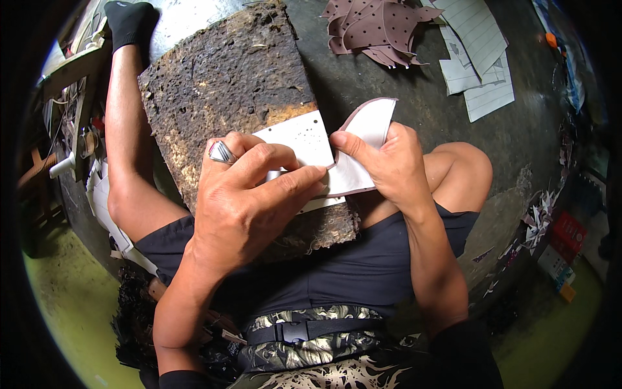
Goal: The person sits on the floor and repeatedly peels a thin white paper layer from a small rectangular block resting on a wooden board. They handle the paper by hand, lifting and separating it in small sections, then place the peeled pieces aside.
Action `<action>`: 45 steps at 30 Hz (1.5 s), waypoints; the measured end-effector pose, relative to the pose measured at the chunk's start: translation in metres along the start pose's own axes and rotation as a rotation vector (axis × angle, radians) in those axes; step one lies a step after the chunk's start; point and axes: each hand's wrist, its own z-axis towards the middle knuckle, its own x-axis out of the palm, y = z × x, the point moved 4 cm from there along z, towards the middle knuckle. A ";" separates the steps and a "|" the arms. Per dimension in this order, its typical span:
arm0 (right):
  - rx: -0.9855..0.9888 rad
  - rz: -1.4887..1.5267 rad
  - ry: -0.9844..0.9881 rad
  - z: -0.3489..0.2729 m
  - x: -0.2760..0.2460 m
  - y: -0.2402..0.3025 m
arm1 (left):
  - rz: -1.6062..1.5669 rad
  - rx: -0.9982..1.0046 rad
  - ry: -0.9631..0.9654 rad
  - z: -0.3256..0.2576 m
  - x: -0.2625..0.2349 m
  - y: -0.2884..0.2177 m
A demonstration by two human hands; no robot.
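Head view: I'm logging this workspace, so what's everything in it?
Rough brown cork-like board: one, across the lap.
White perforated flat piece: one, on the board under the left hand.
Curved white piece with mauve edge: one, pinched by both hands.
Mauve dotted cut pieces: a pile, top centre on the floor.
White lined sheets: several, top right.
Silver ring: one, on the left hand.
Left hand: centre.
Right hand: centre right.

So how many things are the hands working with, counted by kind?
Curved white cut piece with a dark edge: 1
White dotted card: 1
Rough brown board underneath: 1
Ring on the left hand: 1
Total: 4
The right hand pinches the curved piece.
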 end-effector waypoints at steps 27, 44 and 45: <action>-0.005 -0.104 -0.026 0.012 -0.002 -0.023 | -0.040 -0.039 0.006 -0.006 -0.002 0.013; -0.028 -0.283 -0.055 0.020 -0.010 -0.037 | -0.020 -0.025 -0.073 -0.005 0.009 0.010; -0.007 -0.297 -0.061 0.020 -0.011 -0.038 | -0.014 -0.023 -0.074 -0.005 0.009 0.010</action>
